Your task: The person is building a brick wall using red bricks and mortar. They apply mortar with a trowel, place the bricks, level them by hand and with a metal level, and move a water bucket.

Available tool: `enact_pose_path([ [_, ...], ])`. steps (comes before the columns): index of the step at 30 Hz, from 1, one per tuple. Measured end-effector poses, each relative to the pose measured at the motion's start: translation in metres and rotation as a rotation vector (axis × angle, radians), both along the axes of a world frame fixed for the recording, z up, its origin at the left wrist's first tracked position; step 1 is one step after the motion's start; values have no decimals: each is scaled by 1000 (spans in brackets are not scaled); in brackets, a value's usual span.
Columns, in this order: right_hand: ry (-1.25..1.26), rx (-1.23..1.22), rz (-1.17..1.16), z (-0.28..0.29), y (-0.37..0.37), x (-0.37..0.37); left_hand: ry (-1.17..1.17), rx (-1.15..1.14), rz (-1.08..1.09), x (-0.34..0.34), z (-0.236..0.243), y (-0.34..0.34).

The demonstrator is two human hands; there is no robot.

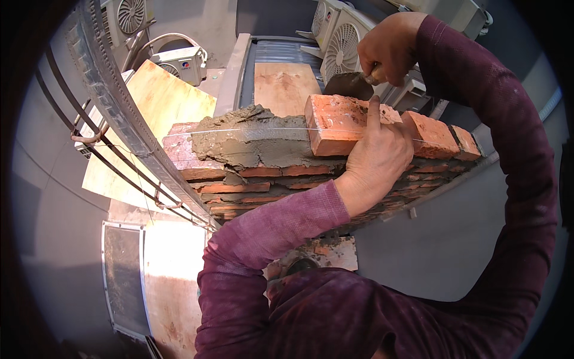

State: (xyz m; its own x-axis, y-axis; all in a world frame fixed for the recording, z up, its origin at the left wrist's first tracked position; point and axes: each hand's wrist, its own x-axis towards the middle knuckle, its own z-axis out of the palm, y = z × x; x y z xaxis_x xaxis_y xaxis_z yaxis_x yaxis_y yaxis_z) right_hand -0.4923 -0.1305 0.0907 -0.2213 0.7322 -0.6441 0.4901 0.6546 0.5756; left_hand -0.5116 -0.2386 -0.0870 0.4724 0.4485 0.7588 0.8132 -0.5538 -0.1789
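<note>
An orange brick (333,122) rests on top of the brick wall (251,186), at the right end of a thick grey mortar bed (251,146). My left hand (379,161) is closed over the near side of this brick, its index finger reaching across the top. Just beyond, my right hand (391,48) grips the wooden handle of a trowel (347,87), whose dark blade hangs at the brick's far side. To the right sits another laid brick (430,134). A thin white string (257,129) runs along the course, passing the brick's near face.
At left a metal post (122,102) and bent steel bars (113,149) rise beside the wall. Plywood sheets (152,107) lie beyond it. Air-conditioner outdoor units (344,48) stand at the back. A grey wall (442,239) runs along the right. Below, a mortar-smeared board (341,254) shows.
</note>
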Motion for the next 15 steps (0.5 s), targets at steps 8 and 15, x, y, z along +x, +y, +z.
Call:
enact_pose_path([
  [8, 80, -175, 301, 3, -45, -80, -76, -48, -40, 5, -7, 2],
  [15, 371, 62, 611, 25, -125, -53, -245, -116, -551, -16, -30, -75],
])
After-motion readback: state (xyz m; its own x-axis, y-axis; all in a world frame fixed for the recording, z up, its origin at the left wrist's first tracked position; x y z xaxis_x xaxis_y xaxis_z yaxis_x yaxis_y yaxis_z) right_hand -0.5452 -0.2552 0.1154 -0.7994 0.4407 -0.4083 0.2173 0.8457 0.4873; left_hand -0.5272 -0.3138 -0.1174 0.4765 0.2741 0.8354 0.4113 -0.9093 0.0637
